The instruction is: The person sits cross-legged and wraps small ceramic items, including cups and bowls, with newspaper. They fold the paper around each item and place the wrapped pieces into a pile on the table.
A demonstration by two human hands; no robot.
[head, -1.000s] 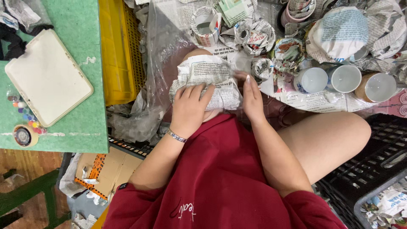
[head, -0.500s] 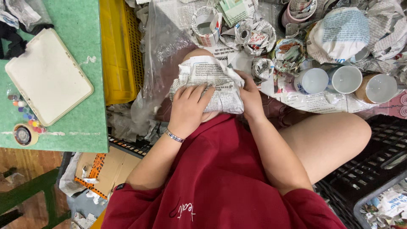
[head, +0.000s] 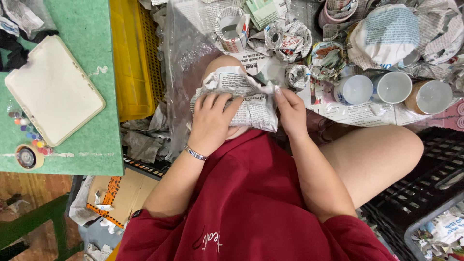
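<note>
Left hand: the left hand (head: 211, 121) lies flat on top of the newspaper-wrapped bundle (head: 240, 96), fingers spread and pressing down – palm contact, not a closed fist. Thin silver bracelet (head: 195, 153) on that wrist.

Right hand: the right hand (head: 290, 110) is on the bundle's right end, fingertips pinching a loose fold of the paper there.

Bundle: one lumpy parcel wrapped in printed newspaper, sitting on the person's raised knee, just above the dark red shirt (head: 251, 208). Can't tell what's inside.

Just beyond: a clear crumpled plastic sheet (head: 186, 58) spreads under and left of the bundle.

Mugs: three open ceramic mugs in a row to the right, lying on newspaper – one blue-and-white mug (head: 353, 89), one grey mug (head: 392, 86), one brown mug (head: 427, 96), all white inside.

Wrapped stuff: several more newspaper-wrapped items further up, including one big rounded paper bundle (head: 385, 35); too jumbled to count properly.

Left side: one yellow plastic crate (head: 131, 58), then one green table (head: 72, 145) with one white rectangular tray (head: 52, 89) and one small roll of tape (head: 28, 157).

Lower right: one black plastic crate (head: 425, 193).
</note>
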